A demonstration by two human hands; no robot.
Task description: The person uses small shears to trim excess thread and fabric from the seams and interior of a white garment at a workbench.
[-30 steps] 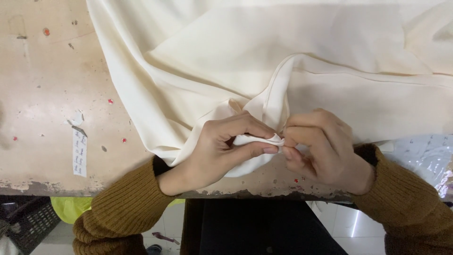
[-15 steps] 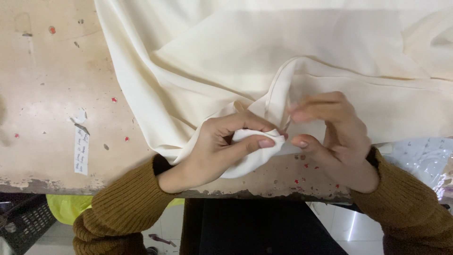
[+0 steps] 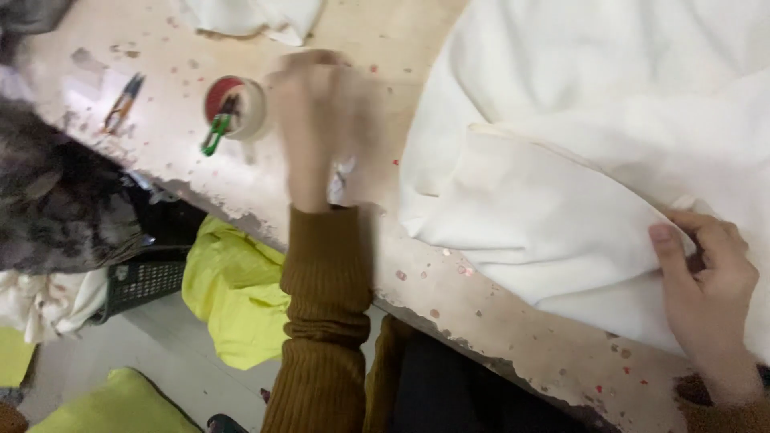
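Note:
A large cream fabric (image 3: 577,160) lies across the worn, paint-speckled table (image 3: 449,281). My right hand (image 3: 706,281) pinches a folded edge of it at the right, thumb on top. My left hand (image 3: 313,120), in a brown knit sleeve, is stretched out over the table away from the fabric and is motion-blurred. It holds nothing and sits just right of a tape roll (image 3: 241,104) with a red core. Green thread snips (image 3: 215,135) rest against that roll. A small white scrap (image 3: 343,178) lies by my left wrist.
Small orange-handled snips (image 3: 122,103) lie at the table's left end. Another white cloth (image 3: 249,16) lies at the top edge. Below the table are yellow-green fabric (image 3: 233,289), a black basket (image 3: 140,281) and dark patterned cloth (image 3: 56,200).
My left hand has let go of the fabric fold and reached out left toward the tape roll. The view has swung left. My right hand still holds the fabric.

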